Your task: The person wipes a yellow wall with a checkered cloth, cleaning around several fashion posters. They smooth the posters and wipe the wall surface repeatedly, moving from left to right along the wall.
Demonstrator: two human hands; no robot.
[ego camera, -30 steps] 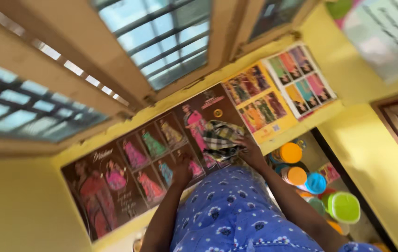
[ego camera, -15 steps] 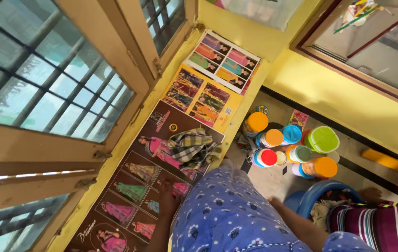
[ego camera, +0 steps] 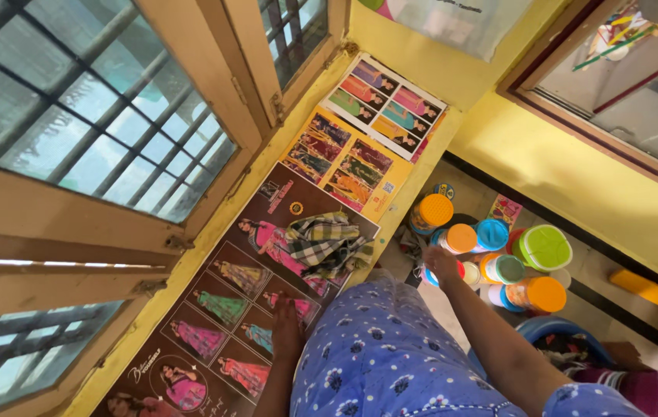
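Reaching toward capped plastic jars point(ego camera: 498, 259) on the floor, contents unseen, the right hand point(ego camera: 441, 262) touches one; its grip is unclear. Left hand point(ego camera: 288, 318) rests flat on a dark poster point(ego camera: 244, 309) beside a checked cloth point(ego camera: 329, 243).

Left hand point(ego camera: 285, 318) lies flat, fingers spread, on the dark poster point(ego camera: 228, 309) of dress pictures pasted to the yellow wall. Just beyond it a checked cloth point(ego camera: 329, 243) sits bunched against the same poster. Right hand point(ego camera: 441, 262) reaches out to the cluster of plastic jars point(ego camera: 498, 262), fingers at the nearest one, beside the orange lid point(ego camera: 461, 237). A green-lidded jar point(ego camera: 545, 247) stands at the cluster's right. Blue flowered fabric point(ego camera: 383, 355) fills the near foreground, and the barred window point(ego camera: 97, 139) runs along the left.
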